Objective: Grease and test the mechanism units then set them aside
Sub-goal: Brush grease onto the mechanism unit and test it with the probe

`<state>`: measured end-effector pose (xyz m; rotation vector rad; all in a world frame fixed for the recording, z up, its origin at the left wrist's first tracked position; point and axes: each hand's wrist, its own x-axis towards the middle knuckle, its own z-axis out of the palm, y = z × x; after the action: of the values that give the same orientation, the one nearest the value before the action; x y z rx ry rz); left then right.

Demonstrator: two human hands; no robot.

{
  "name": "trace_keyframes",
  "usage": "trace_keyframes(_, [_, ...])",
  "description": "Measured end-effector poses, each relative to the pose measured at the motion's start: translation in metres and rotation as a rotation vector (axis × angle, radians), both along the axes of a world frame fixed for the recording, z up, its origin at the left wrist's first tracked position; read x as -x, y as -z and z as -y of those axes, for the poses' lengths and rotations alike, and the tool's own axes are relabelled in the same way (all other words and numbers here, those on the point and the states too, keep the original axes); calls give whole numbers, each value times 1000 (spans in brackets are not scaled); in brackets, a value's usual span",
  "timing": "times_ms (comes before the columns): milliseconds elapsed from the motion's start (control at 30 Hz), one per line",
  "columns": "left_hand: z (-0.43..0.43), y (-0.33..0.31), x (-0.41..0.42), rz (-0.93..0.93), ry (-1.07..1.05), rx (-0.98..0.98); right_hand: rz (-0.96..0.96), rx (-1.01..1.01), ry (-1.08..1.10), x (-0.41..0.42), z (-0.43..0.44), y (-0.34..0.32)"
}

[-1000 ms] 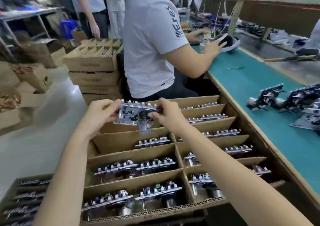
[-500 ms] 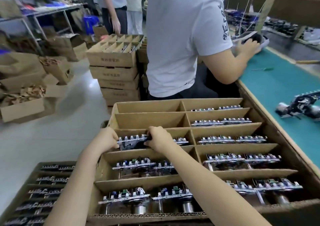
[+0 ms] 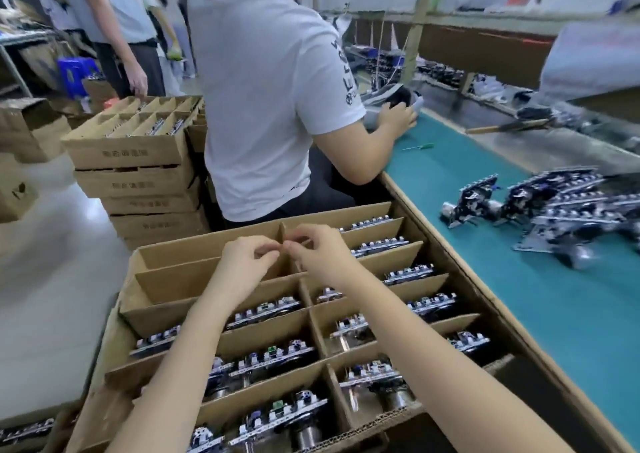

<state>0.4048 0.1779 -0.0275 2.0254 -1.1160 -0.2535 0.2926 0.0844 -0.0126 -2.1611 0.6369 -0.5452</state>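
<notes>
Head view of left hand [image 3: 247, 265] and right hand [image 3: 320, 255] curled at the carton divider [image 3: 281, 232], grip unclear, mechanism units [image 3: 273, 355] slotted in nearby compartments: risks tugging flimsy cardboard and jostling seated units.

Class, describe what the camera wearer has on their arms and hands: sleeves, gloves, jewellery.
Nothing is worn: the left hand and right hand are ungloved; the left forearm and right forearm are bare, with no sleeve in view; no watch, bracelet or ring shows.

Bare forearms [image 3: 433, 341], bare hands [image 3: 318, 255]
</notes>
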Motion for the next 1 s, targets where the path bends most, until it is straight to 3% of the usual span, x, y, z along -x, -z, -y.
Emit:
trace_keyframes(200, [107,-17,107,-45,312,108,80,17,345,114,69,-22])
trace_keyframes(367, [195,-26,197,-28,467,53,149,-67,673,211,105,-23])
trace_keyframes(533, [273,-35,269,91,534,-32,124,-81,839,288,114,-18])
trace_keyframes(667, [306,-28,295,290,639,-233,138,-150,932,332,111,-10])
trace_keyframes(767, [309,-25,300,358,633,-212,117,-186,977,359,106,-6])
trace_keyframes(900, [295,-23,306,251,629,-111,188,-222,1083,383,102,-8])
trace_keyframes(1000, [265,-22,329,48,727,98,134,-408,1134,390,97,-12])
